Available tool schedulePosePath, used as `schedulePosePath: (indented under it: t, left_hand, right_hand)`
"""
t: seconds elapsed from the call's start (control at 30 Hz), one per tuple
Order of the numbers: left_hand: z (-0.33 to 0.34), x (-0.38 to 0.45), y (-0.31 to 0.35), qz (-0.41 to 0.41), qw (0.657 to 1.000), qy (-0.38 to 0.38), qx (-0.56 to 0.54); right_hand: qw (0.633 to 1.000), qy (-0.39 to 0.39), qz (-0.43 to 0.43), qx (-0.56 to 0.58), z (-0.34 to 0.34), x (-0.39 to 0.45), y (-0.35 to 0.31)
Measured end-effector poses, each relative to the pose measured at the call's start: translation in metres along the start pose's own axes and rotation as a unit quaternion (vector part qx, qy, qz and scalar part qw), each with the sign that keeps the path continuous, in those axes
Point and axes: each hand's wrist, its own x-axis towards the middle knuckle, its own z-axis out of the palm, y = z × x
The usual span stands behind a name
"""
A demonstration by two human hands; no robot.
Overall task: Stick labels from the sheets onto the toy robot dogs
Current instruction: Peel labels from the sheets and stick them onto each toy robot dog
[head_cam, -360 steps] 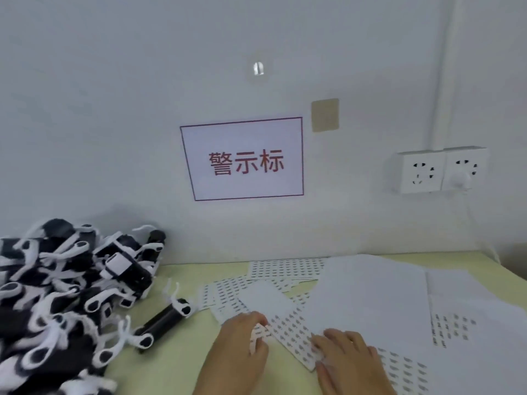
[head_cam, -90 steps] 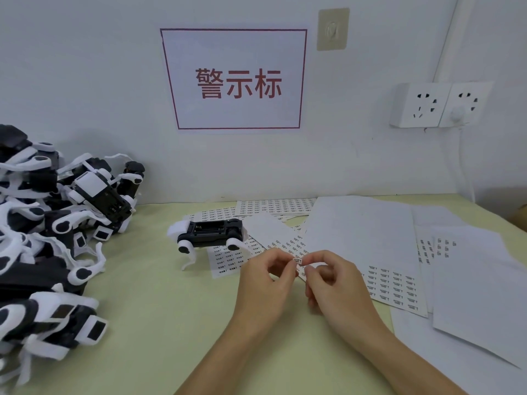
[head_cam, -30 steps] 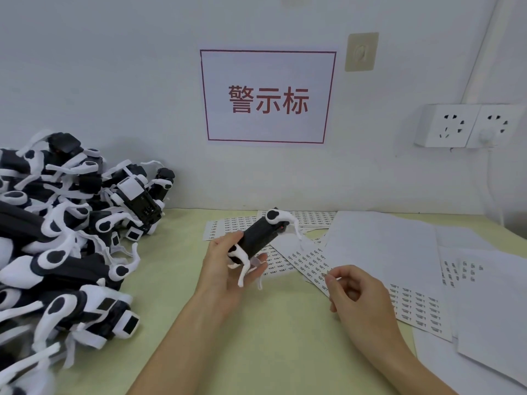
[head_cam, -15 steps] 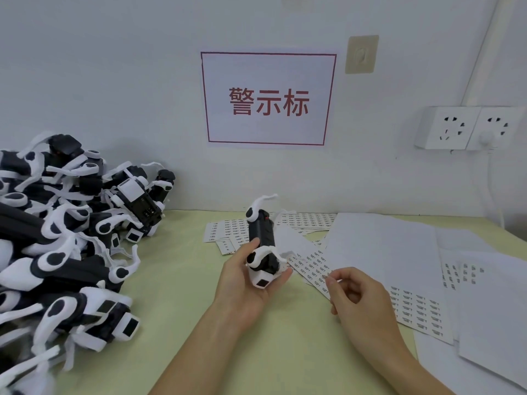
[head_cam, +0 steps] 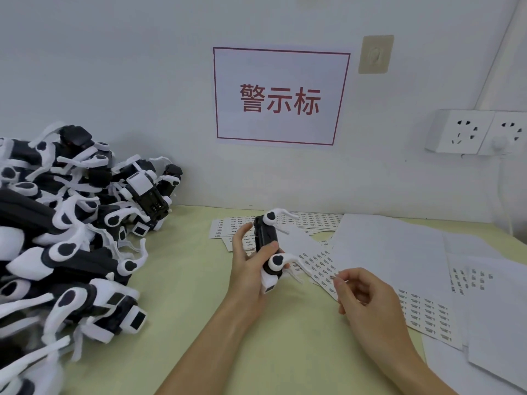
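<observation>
A black-and-white toy robot dog (head_cam: pixel 266 246) sits lengthwise in the left hand (head_cam: pixel 251 269), whose grip is curled round its body, thumb across the black shell, holding it above the bench (head_cam: pixel 182 280). Just right of that grip the right hand (head_cam: pixel 368 297) hovers with thumb and forefinger pinched on a small label (head_cam: pixel 336 277). Beyond both grips lie label sheets (head_cam: pixel 322 260) and blank sheets (head_cam: pixel 390 249), and well left of them a heap of robot dogs (head_cam: pixel 65 238).
</observation>
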Motion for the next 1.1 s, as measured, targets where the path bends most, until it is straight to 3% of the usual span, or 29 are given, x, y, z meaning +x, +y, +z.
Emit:
schedulePosePath:
  t: [0.2, 0.47, 0.83, 1.1]
  left_hand:
    - [-0.001, -0.001, 0.0, 0.022, 0.994, -0.074, 0.079]
    - [-0.004, 0.004, -0.003, 0.004, 0.992, -0.09, 0.083]
    - [-0.004, 0.005, -0.005, 0.007, 0.988, -0.113, 0.102]
    - [-0.002, 0.003, -0.004, 0.017, 0.984, -0.11, 0.139]
  right_hand:
    - [0.998, -0.019, -0.055, -0.023, 0.0, -0.001, -0.016]
    - [0.97, -0.168, -0.116, -0.13, -0.002, 0.028, -0.066]
    - [0.911, -0.197, -0.171, -0.319, 0.017, 0.077, -0.088]
    - [0.889, -0.221, -0.164, -0.367, 0.016, 0.077, -0.091]
